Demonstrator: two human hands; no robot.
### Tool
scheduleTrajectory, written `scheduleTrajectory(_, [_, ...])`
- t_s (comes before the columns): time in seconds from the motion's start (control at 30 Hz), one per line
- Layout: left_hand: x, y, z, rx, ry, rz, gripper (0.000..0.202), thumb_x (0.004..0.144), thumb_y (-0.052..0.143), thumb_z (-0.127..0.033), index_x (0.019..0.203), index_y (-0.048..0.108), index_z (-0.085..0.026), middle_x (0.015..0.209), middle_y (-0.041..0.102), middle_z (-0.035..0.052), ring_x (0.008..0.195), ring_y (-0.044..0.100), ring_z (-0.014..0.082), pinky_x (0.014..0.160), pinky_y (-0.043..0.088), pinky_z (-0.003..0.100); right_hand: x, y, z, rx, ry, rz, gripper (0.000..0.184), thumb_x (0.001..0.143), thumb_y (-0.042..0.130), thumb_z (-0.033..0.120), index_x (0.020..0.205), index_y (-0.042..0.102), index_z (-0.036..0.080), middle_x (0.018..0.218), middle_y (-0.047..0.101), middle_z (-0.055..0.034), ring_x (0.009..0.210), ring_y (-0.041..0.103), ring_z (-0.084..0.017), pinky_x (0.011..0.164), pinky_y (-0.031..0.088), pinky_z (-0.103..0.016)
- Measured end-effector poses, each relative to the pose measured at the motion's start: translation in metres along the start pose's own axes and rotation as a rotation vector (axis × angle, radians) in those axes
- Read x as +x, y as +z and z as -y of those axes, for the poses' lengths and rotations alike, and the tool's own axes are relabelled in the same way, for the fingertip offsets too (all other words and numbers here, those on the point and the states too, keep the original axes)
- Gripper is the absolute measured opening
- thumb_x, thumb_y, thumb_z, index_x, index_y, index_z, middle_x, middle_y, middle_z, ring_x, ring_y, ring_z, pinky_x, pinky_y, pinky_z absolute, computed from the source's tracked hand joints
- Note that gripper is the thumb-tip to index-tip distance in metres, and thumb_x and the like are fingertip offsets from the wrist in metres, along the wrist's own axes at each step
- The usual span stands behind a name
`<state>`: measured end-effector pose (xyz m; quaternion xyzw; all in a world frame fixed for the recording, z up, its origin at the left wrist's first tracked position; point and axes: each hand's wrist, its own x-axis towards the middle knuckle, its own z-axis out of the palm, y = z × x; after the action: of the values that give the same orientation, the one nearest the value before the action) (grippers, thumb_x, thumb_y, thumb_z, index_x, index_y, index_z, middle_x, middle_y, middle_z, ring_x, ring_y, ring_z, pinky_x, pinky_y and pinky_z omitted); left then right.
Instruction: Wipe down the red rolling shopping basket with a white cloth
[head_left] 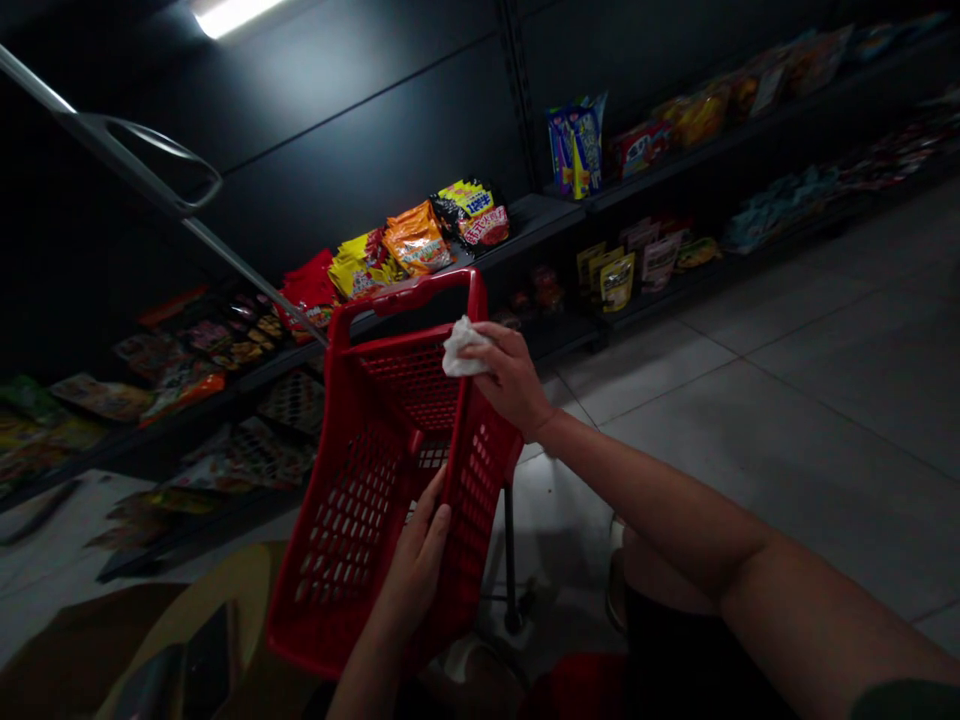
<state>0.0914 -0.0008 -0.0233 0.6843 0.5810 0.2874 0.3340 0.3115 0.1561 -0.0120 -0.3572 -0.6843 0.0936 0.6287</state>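
Observation:
A red plastic shopping basket (360, 500) is tilted up in front of me, its open side facing me. My left hand (416, 565) grips the basket's near rim from below, fingers wrapped over the edge. My right hand (514, 380) is closed on a crumpled white cloth (461, 348) and presses it against the basket's upper right rim, beside the red handle (420, 290).
Dark store shelves (540, 215) run along the back, stocked with bright snack bags (420, 240). A metal pole with a loop handle (142, 165) slants across the left. A brown cardboard piece (225, 590) lies at lower left. Pale tiled floor (787, 400) stretches right.

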Motion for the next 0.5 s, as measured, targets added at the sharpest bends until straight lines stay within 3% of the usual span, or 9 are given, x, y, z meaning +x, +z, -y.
scheduleTrajectory(0.13, [-0.005,0.002,-0.001,-0.006,-0.007,0.011,0.052,0.101,0.036,-0.042,0.15,0.038,-0.027,0.159,0.037,0.0029,0.148,0.029,0.0191,0.124,0.021,0.042,0.033,0.013,-0.031,0.045,0.033,0.042,0.042,0.092,0.049,0.018,0.13,0.061,0.03,0.151,0.044,-0.0012,0.143,0.035,-0.021,0.121,0.027,-0.044])
scheduleTrajectory(0.23, [-0.005,0.004,-0.002,-0.018,-0.011,0.017,0.053,0.1,0.036,-0.042,0.151,0.037,-0.027,0.159,0.037,0.0037,0.148,0.029,0.0196,0.124,0.022,0.043,0.036,0.025,-0.042,0.075,0.13,-0.047,0.043,0.094,0.044,0.017,0.133,0.06,0.029,0.153,0.042,-0.0005,0.145,0.033,-0.018,0.122,0.026,-0.042])
scheduleTrajectory(0.33, [-0.004,0.005,0.0,-0.021,-0.022,0.018,0.054,0.101,0.035,-0.043,0.151,0.037,-0.024,0.159,0.035,0.0051,0.149,0.027,0.0188,0.124,0.02,0.042,0.007,0.039,-0.025,0.07,0.119,-0.06,0.04,0.09,0.048,0.014,0.123,0.066,0.028,0.149,0.046,-0.0004,0.145,0.032,-0.019,0.123,0.023,-0.046])
scheduleTrajectory(0.43, [-0.003,0.005,0.005,-0.013,-0.034,-0.001,0.055,0.1,0.035,-0.044,0.15,0.038,-0.021,0.159,0.036,0.0071,0.149,0.028,0.0194,0.124,0.02,0.043,-0.045,0.049,0.008,0.084,-0.031,0.129,0.031,0.084,0.057,0.015,0.107,0.073,0.03,0.137,0.058,-0.0002,0.145,0.033,-0.023,0.122,0.022,-0.051])
scheduleTrajectory(0.5, [-0.004,0.005,0.009,-0.002,-0.044,-0.02,0.055,0.1,0.036,-0.044,0.149,0.039,-0.021,0.158,0.037,0.008,0.148,0.03,0.0205,0.124,0.021,0.044,-0.07,0.05,0.025,0.117,-0.094,0.232,0.031,0.085,0.058,0.017,0.107,0.073,0.032,0.133,0.061,0.0004,0.142,0.036,-0.023,0.121,0.025,-0.051])
